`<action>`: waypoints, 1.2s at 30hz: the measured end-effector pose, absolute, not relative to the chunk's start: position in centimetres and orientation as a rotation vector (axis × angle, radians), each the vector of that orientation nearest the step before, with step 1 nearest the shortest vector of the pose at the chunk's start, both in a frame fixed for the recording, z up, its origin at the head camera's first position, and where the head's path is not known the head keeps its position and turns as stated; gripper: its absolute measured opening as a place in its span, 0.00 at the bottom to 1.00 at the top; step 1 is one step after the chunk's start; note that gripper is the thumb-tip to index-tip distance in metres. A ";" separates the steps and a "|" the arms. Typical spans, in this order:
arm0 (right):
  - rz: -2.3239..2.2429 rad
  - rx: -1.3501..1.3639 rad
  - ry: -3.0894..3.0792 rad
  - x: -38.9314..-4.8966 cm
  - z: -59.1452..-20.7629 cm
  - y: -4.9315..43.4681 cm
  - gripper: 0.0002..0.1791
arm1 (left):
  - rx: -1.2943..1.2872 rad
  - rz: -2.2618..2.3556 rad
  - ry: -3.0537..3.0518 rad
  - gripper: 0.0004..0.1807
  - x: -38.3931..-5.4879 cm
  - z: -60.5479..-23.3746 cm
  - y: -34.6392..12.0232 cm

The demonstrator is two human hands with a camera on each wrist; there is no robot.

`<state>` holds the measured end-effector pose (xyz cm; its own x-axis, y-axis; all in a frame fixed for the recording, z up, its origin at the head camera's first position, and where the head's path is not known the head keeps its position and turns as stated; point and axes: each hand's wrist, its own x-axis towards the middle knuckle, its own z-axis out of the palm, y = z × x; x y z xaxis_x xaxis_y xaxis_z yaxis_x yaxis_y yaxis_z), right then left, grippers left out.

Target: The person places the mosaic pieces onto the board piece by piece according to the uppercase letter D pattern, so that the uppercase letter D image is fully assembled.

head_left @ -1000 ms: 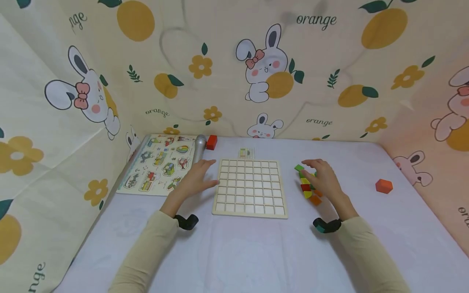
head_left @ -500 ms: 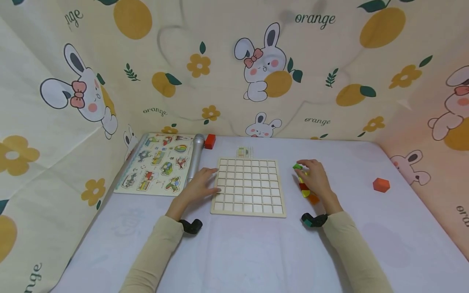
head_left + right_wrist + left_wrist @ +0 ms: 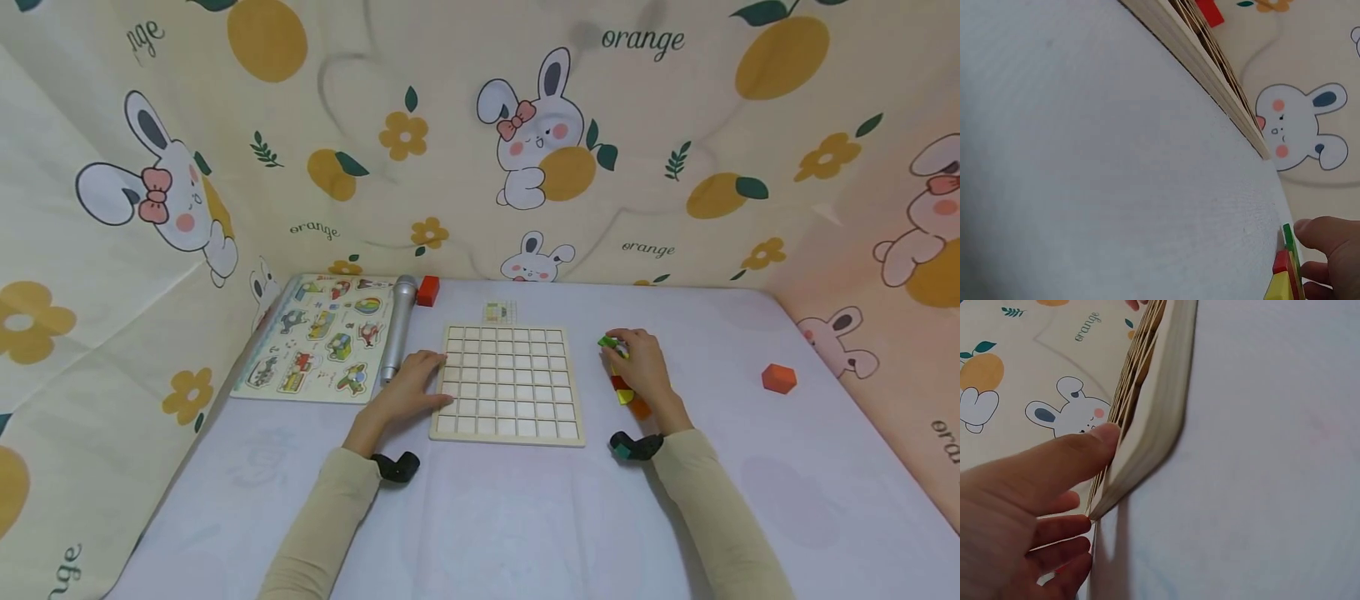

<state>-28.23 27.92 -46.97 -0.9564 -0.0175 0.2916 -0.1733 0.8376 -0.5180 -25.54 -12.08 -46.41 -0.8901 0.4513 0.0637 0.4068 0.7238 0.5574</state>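
My left hand [image 3: 407, 390] rests at the left edge of the pale wooden grid board [image 3: 507, 442], its thumb and fingers spread apart along that side. In the left wrist view the thumb [image 3: 1079, 450] touches the board's rim [image 3: 1157, 425] and the other fingers lie at its side. To the right of the board, my right hand [image 3: 647, 367] pinches a small green block [image 3: 607, 342] between thumb and fingertips. Below it in the head view lie red [image 3: 619, 383], yellow [image 3: 626, 398] and orange blocks [image 3: 640, 408], partly hidden by the hand.
A picture puzzle board [image 3: 303, 379] lies at the left with a silver microphone [image 3: 400, 325] along its right side. A red block [image 3: 428, 291] and a small printed card [image 3: 498, 312] are behind the grid board. An orange-red block [image 3: 779, 379] sits far right.
My left hand has come down to the grid board's left edge from just above it. The right hand has moved slightly left and its fingertips have closed around the green block.
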 end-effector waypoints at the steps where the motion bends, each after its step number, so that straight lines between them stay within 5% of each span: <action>1: 0.811 0.138 -2.746 -28.2 -47.0 27.9 0.19 | 0.707 0.895 2.845 0.40 -25.5 -46.4 -12.1; 36: 0.871 0.138 -2.681 -29.5 -46.7 26.4 0.11 | 0.767 0.978 2.836 0.32 -24.9 -46.9 -11.9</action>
<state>-29.50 26.43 -46.71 -0.9449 0.0061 0.3272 -0.1875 0.8095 -0.5564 -24.89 -11.89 -46.92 -0.8764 0.4676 0.1152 0.4391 0.6779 0.5896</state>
